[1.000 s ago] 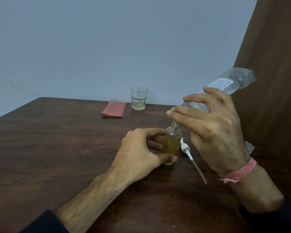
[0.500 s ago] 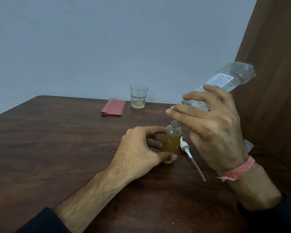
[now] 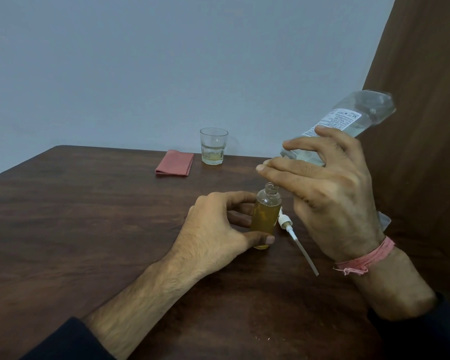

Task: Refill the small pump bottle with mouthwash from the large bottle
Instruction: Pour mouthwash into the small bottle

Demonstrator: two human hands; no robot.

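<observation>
while pouring: left hand (image 3: 213, 229) clamped on small pump bottle (image 3: 266, 216), right hand (image 3: 327, 201) clasping tilted large bottle (image 3: 348, 123); best kept slow, neck over mouth.

Both hands (image 3: 213, 229) (image 3: 330, 203) curled in grips

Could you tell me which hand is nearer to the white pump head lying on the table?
Right hand, hovering just above the pump head; left hand sits beyond the small bottle.

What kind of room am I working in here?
Probably a plain indoor room, maybe at home: a dark wooden table against a bare grey wall, with a drinking glass and folded pink cloth.
</observation>
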